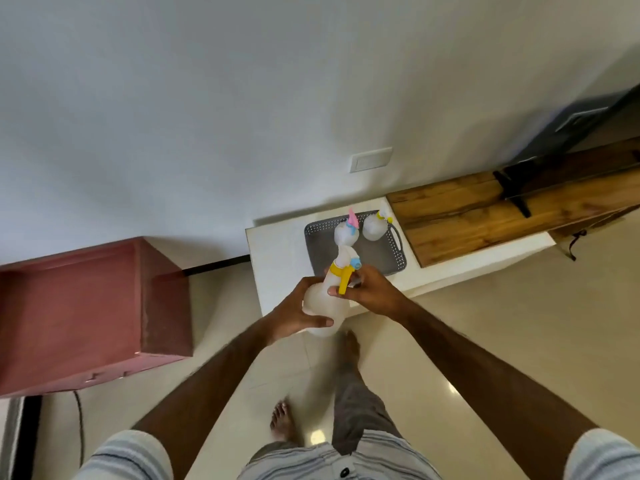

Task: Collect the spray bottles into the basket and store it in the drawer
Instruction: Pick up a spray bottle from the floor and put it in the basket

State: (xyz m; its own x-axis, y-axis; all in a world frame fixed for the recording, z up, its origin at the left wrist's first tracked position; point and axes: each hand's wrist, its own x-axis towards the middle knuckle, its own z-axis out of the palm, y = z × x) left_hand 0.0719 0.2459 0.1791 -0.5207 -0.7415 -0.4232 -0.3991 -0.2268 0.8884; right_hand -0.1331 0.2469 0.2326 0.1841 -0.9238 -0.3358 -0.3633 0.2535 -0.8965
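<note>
A grey perforated basket (375, 263) sits on a low white cabinet top (280, 251). Two white spray bottles stand inside it: one with a pink and blue nozzle (344, 233), one with a yellow trigger (374, 227). In front of the basket I hold a third white spray bottle (323, 299) with a yellow trigger, tilted toward the basket. My left hand (298, 315) wraps its body from the left. My right hand (372, 289) grips it at the neck and trigger.
A reddish cabinet (86, 313) stands to the left on the glossy tiled floor. A wooden-topped unit (485, 216) adjoins the white top on the right, with a black TV stand foot (512, 192) on it. My bare feet are below the hands.
</note>
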